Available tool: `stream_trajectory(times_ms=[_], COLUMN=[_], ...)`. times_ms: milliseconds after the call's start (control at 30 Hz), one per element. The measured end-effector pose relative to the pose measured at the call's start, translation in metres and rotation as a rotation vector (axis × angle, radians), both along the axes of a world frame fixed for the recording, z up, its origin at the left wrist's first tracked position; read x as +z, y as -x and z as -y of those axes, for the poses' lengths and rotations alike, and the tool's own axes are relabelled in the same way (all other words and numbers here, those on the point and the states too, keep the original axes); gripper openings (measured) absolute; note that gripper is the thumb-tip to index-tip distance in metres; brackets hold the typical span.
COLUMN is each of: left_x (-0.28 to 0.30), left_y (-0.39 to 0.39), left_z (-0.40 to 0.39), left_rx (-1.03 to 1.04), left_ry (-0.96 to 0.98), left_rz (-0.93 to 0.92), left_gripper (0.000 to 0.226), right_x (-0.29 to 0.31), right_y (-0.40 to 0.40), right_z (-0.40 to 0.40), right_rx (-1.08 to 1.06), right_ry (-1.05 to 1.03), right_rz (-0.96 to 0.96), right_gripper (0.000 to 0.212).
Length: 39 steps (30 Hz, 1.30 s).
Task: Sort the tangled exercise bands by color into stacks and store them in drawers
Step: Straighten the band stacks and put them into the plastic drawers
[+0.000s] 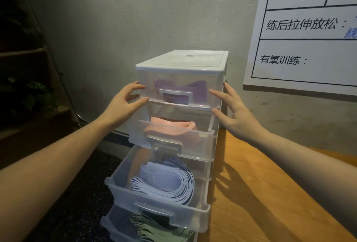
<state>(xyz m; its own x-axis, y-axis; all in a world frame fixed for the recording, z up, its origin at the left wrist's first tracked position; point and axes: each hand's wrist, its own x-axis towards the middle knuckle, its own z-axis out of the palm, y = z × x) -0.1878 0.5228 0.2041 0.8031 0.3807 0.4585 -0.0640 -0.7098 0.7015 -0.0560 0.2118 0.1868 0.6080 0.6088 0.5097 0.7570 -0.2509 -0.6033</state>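
Hands [123, 102] [234, 112] flank top drawer [179, 87], fingertips touching its front.

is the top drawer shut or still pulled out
Shut. The top drawer, holding purple bands, sits flush under the lid, while the pink-band drawer below juts forward.

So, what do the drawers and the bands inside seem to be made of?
Drawers: clear, glossy plastic, probably; the contents show through the fronts and the edges catch light. Bands, such as the blue bands: thin, matte, flexible sheet, likely rubber or latex; they lie folded in soft loops. The exact material cannot be told.
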Motion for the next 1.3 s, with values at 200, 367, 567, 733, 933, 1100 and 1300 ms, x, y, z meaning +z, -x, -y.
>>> stream_trajectory(times_ms=[200, 367, 567, 733, 933, 1100, 1300], left_x=[-0.038, -0.07, -0.072, -0.075, -0.073, -0.074, -0.079], left_y=[0.055, 0.081, 0.073, 0.052, 0.015, -0.008, -0.006], left_z=[0.0, 0.009, 0.023, 0.033, 0.026, 0.018, 0.012], left_rx=[-0.059, -0.006, 0.055, -0.044, -0.014, 0.013, -0.012], left_ry=[-0.037, 0.111, 0.305, 0.368, 0.322, 0.235, 0.252], left_rz=[0.046, 0.069, 0.125, 0.053, -0.031, -0.077, 0.016], left_gripper=[0.036, 0.053, 0.051, 0.071, 0.081, 0.083, 0.074], right_x=[-0.01, -0.023, -0.037, -0.042, -0.047, -0.053, -0.059], right_y=[0.024, 0.045, 0.047, 0.031, 0.006, 0.0, -0.004], right_z=[0.016, 0.021, 0.011, 0.008, 0.008, 0.007, 0.005], right_rx=[0.041, 0.135, 0.051, -0.018, -0.055, -0.075, -0.17], right_ry=[0.066, 0.162, 0.159, 0.1, 0.188, 0.177, 0.246], right_rz=[0.057, 0.159, 0.377, 0.301, 0.392, 0.378, 0.285], right_gripper=[0.051, 0.054, 0.047, 0.053, 0.034, 0.05, 0.067])
